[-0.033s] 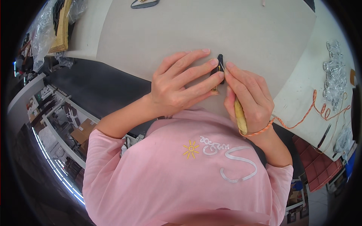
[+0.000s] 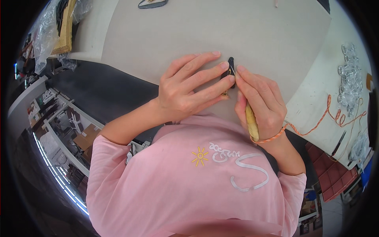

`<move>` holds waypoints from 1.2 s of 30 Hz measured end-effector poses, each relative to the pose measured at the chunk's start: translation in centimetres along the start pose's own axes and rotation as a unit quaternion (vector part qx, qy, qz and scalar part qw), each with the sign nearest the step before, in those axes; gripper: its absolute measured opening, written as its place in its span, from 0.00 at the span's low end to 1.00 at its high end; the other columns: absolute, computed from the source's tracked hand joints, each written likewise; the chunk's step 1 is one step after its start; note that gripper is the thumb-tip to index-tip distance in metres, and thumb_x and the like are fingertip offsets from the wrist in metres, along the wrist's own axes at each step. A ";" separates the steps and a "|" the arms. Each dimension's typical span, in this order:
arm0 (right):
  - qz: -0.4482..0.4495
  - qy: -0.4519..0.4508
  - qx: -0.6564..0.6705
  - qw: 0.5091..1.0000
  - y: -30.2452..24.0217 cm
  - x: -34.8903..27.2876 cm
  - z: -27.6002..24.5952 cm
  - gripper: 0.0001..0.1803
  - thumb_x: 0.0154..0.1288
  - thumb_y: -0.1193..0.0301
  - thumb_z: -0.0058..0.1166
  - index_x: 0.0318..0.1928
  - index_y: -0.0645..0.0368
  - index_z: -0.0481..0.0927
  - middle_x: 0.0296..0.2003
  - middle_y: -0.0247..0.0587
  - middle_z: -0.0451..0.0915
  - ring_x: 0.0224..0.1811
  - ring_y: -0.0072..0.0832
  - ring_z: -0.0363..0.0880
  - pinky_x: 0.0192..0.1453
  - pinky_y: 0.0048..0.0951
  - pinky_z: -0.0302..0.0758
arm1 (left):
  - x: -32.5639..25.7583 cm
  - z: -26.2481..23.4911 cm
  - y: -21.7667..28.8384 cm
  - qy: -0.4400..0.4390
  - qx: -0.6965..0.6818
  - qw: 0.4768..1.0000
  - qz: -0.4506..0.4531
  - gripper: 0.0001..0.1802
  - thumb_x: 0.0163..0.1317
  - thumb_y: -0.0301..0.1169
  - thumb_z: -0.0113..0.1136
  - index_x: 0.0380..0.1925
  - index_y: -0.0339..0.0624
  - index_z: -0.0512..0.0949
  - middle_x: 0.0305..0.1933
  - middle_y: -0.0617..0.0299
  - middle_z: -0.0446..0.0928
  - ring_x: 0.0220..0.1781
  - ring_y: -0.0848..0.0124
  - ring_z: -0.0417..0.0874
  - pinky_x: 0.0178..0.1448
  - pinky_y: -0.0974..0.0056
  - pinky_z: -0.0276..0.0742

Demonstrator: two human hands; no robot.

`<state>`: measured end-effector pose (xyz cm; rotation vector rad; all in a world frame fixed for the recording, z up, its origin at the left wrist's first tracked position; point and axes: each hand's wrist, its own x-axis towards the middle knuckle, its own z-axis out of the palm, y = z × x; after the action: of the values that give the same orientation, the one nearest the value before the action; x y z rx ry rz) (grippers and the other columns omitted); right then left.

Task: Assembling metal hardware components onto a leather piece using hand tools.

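Note:
A small black strap piece [image 2: 231, 62] with gold-coloured metal fittings lies on the grey mat, between my two hands. The fingertips of my left hand [image 2: 185, 85] press on its left side, and the thumb touches the gold fitting [image 2: 225, 93] at the near end. My right hand [image 2: 262, 98] is closed around a tool with a rounded yellowish handle [image 2: 251, 122]. The fingers hide the tool's working end. A thin bright line shows on the strap beside the right fingertips; I cannot tell what it is. An orange-and-white cord [image 2: 272, 137] loops round my right wrist.
A grey mat [image 2: 177, 27] covers the white table. At the far edge lies a dark-rimmed piece [image 2: 152, 4]. Plastic-wrapped metal rings [image 2: 349, 79] and a dark slim tool [image 2: 338, 143] lie on the right. A yellowish box [image 2: 63, 39] with clear plastic stands far left.

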<state>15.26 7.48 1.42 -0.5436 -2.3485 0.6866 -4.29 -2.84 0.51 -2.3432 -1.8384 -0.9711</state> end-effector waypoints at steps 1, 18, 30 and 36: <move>0.004 -0.003 0.005 1.000 0.0 0.0 -0.1 0.20 0.47 0.86 0.65 0.45 0.69 0.87 0.50 0.46 0.86 0.46 0.37 0.85 0.47 0.32 0.83 | 0.0 0.0 0.0 -0.002 0.000 1.000 0.001 0.20 0.56 0.41 0.76 0.49 0.51 0.90 0.57 0.61 0.86 0.61 0.55 0.86 0.62 0.56 0.76; 0.130 -0.023 0.092 0.987 -0.4 1.1 -1.1 0.18 0.59 0.86 0.64 0.52 0.67 0.85 0.54 0.47 0.86 0.49 0.40 0.83 0.50 0.33 0.81 | 0.0 -0.4 0.0 -0.001 -0.021 0.999 -0.024 0.19 0.56 0.41 0.75 0.48 0.54 0.90 0.59 0.60 0.86 0.62 0.58 0.86 0.63 0.56 0.77; 0.128 -0.046 0.084 0.987 0.1 1.7 -1.5 0.20 0.56 0.86 0.65 0.51 0.66 0.86 0.52 0.45 0.87 0.47 0.38 0.84 0.49 0.32 0.82 | 0.5 -0.3 -0.3 -0.015 -0.010 1.000 -0.018 0.19 0.60 0.46 0.74 0.49 0.56 0.86 0.58 0.60 0.86 0.62 0.59 0.86 0.65 0.56 0.76; 0.132 -0.057 0.105 0.984 0.3 1.9 -1.5 0.20 0.54 0.87 0.65 0.50 0.67 0.87 0.53 0.45 0.87 0.47 0.38 0.85 0.49 0.32 0.82 | 0.4 -0.1 -0.2 -0.018 0.004 0.999 -0.026 0.16 0.65 0.47 0.72 0.49 0.58 0.84 0.57 0.65 0.87 0.62 0.61 0.87 0.65 0.58 0.77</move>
<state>14.95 9.27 3.09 -0.7434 -2.2920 1.0997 -4.49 -2.48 0.71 -2.3354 -1.9232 -0.9306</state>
